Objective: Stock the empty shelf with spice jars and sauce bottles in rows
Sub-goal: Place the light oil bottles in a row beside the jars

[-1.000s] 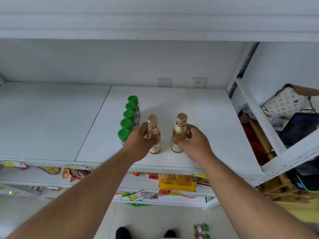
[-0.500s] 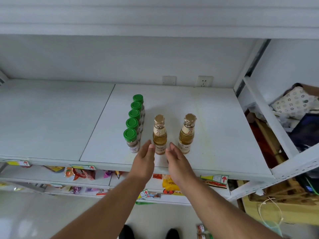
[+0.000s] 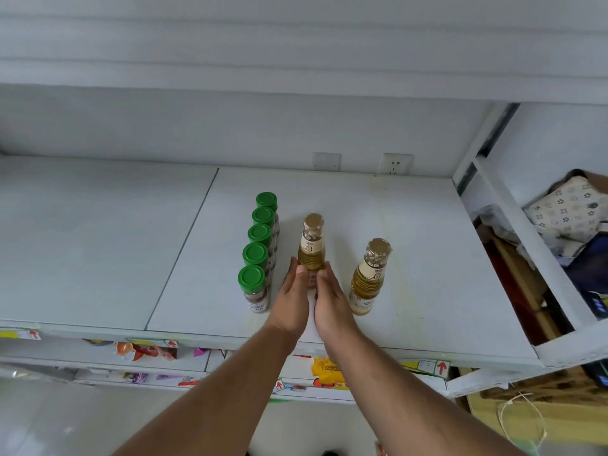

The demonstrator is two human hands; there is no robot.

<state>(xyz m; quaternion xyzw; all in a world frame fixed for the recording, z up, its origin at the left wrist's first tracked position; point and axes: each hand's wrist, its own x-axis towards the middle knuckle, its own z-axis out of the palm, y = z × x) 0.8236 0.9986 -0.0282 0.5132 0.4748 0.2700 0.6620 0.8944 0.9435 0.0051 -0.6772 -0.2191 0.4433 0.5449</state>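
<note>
While both hands frame it, the nearer-to-centre sauce bottle (image 3: 311, 250) stands upright on the white shelf (image 3: 411, 225), a little back from the front edge and just right of the row of spice jars (image 3: 260, 245). I see my left hand (image 3: 291, 299) laid against its lower left side and my right hand (image 3: 330, 302) against its lower right, fingers straight and pointing away from me, palms facing each other; neither hand curls round the glass, so I read both as flat and open, touching the bottle near its base. Its gold cap and pale label show above my fingertips.

To the right, apart from my right hand, the second sauce bottle (image 3: 370, 278) stands closer to the front edge, amber liquid visible, gold cap on top.

Five spice jars with green lids stand in a single file running from front to back, each just behind the next; the front one shows brown contents and a label.

Beyond these, two wall sockets (image 3: 394, 164) sit on the back wall. Below the shelf edge I can make out colourful packets (image 3: 144, 352) on a lower tier and price tags with red arrows (image 3: 441, 368). At far right a patterned cushion (image 3: 569, 205) lies among clutter behind the white frame.
</note>
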